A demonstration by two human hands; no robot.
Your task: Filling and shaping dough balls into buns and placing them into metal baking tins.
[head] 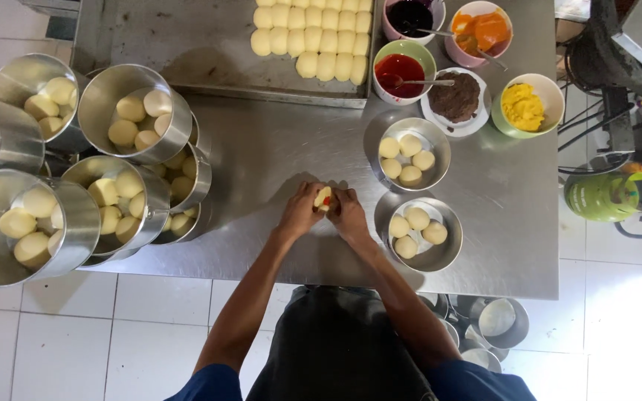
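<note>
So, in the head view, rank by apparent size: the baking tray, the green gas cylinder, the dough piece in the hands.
1. Baking tray, largest though cut off.
2. Green gas cylinder, farther down, so unsure.
3. Dough piece.

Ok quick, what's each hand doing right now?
Left hand: fingers closed on the dough piece, which shows red filling.
Right hand: fingers closed on the same dough piece.

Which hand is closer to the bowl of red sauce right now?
Right. The right hand sits below the red sauce bowl, slightly left of it; the left hand is farther left. Both hold a dough piece.
</note>
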